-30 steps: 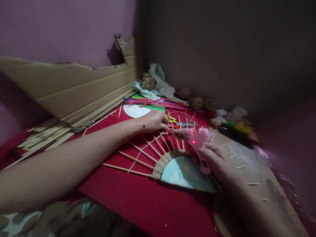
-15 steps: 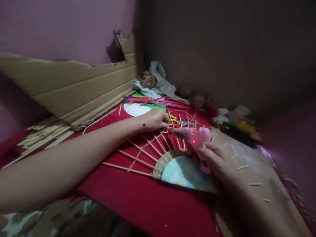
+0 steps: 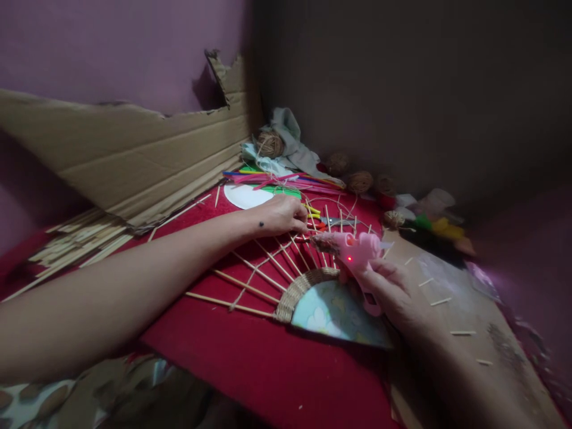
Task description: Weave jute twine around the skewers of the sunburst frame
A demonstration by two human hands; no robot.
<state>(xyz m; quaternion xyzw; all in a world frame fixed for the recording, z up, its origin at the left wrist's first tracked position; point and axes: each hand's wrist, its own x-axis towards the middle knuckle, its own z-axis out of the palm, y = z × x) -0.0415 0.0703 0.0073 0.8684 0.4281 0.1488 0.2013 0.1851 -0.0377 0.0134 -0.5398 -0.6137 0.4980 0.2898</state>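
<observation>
Barely shifted, right hand grips glue gun; left hand pinches sticks.

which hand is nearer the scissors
Left. The left hand pinches the stick tips just left of the scissors, almost touching their handles. The right hand grips the pink glue gun nearer the camera, farther off.

free: red cloth lay bare in front | blocked: cardboard sheet left, twine balls behind, skewer fan centre
</observation>
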